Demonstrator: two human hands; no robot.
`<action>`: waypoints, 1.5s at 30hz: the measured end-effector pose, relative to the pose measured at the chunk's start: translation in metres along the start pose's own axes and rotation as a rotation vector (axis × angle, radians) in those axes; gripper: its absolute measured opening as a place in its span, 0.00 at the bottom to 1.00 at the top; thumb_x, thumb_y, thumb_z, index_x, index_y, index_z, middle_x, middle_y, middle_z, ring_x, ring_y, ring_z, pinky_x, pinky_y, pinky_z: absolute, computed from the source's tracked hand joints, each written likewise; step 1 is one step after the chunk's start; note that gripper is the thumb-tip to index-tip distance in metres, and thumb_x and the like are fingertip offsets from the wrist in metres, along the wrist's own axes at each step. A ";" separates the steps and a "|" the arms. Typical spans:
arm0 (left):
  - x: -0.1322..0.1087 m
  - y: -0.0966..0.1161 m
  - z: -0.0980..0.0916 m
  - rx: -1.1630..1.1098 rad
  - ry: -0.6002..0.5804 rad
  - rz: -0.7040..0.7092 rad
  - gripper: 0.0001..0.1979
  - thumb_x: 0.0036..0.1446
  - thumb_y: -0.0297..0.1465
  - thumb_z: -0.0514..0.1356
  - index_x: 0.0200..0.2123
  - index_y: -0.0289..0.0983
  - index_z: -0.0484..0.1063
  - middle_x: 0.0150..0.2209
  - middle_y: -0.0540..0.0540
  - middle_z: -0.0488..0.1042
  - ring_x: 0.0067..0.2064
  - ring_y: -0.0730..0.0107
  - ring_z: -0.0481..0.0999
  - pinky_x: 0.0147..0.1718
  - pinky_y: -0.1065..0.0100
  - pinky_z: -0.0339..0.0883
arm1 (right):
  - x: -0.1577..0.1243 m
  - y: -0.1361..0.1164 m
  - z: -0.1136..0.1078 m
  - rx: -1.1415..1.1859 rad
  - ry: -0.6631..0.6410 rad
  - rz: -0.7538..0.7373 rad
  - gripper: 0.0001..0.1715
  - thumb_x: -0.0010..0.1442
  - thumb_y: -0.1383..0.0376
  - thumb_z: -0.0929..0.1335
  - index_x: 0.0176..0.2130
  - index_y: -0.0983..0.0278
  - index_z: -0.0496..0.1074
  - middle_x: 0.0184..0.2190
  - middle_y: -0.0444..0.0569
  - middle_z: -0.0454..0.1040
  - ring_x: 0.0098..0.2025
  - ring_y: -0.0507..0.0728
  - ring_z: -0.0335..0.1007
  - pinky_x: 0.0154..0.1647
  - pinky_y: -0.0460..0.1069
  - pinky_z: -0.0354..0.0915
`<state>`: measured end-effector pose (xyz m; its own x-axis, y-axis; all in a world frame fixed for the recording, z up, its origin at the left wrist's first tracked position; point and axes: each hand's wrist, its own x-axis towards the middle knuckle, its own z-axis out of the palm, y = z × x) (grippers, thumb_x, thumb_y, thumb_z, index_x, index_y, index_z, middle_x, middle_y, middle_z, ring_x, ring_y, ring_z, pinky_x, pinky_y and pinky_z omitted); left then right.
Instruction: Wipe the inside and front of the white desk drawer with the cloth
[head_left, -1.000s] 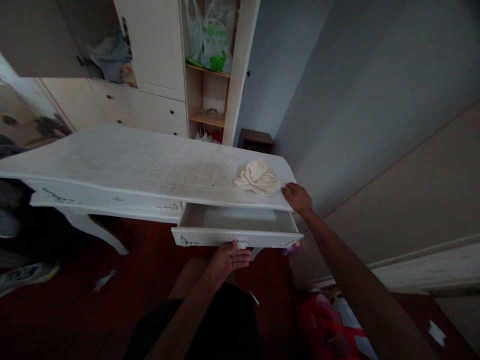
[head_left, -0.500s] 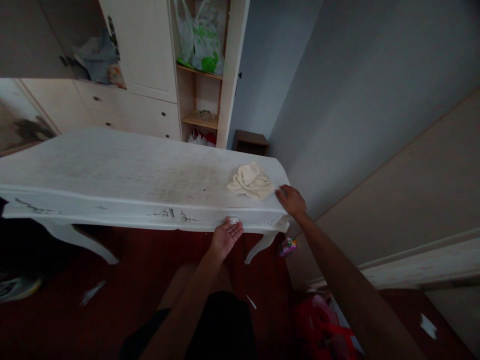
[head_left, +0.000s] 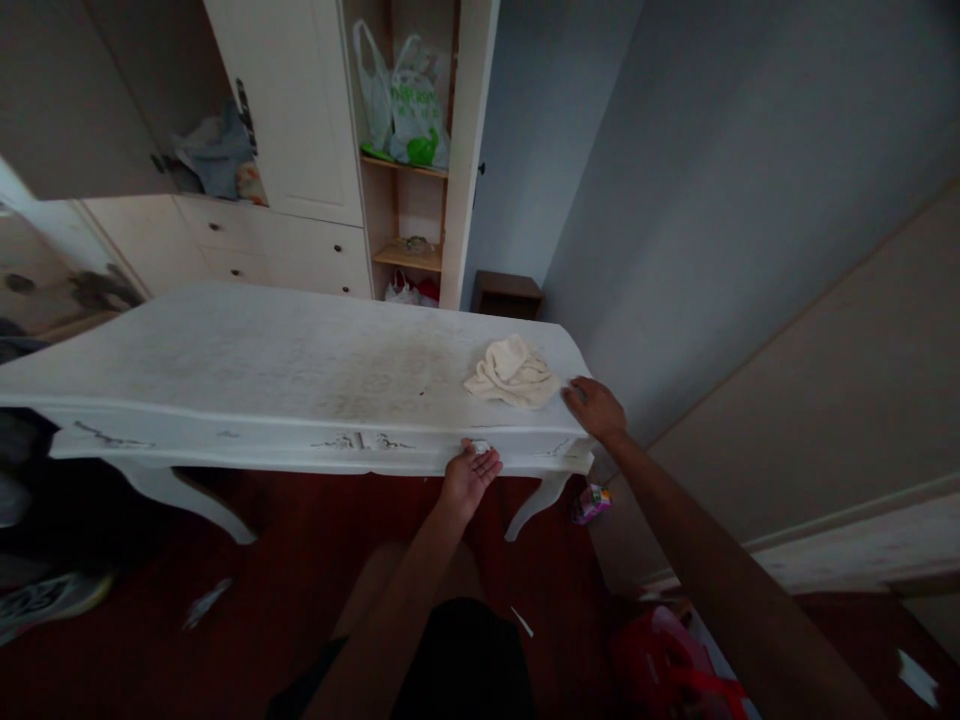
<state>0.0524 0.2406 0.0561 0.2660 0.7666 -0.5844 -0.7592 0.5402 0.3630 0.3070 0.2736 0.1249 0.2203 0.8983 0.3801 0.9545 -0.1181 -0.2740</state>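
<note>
A white desk (head_left: 247, 345) with a smudged top and carved front stands before me. My left hand (head_left: 471, 478) is palm up at the white knob (head_left: 480, 447) of the right front drawer (head_left: 435, 448), thumb and fingers closed about it. The drawer front looks flush with the desk. My right hand (head_left: 598, 410) grips the right edge of the desk top, its fingers bent over the surface. Just left of those fingers lies a crumpled cream cloth (head_left: 514, 372), apart from them.
Behind the desk stands a white wardrobe (head_left: 300, 110) with open shelves holding plastic bags (head_left: 416, 110). A small brown cabinet (head_left: 510, 290) is beyond the desk. On the floor are a pink box (head_left: 592, 503), a red bag (head_left: 660, 660) and a shoe (head_left: 52, 600).
The right drawer, slightly out before, now sits flush, with my left hand still at its knob. My view has shifted a little; the right hand stays at the desk edge.
</note>
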 end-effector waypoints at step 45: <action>-0.018 -0.005 -0.012 0.131 -0.038 0.080 0.14 0.61 0.35 0.60 0.28 0.31 0.72 0.28 0.41 0.78 0.27 0.71 0.77 0.30 0.70 0.71 | -0.001 -0.005 -0.004 0.012 -0.004 0.039 0.23 0.64 0.55 0.62 0.50 0.64 0.75 0.56 0.56 0.73 0.58 0.63 0.68 0.59 0.58 0.62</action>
<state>0.0438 0.2198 0.0562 0.2323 0.8200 -0.5231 -0.6955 0.5159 0.5000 0.3031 0.2709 0.1295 0.2564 0.8948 0.3654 0.9426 -0.1478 -0.2994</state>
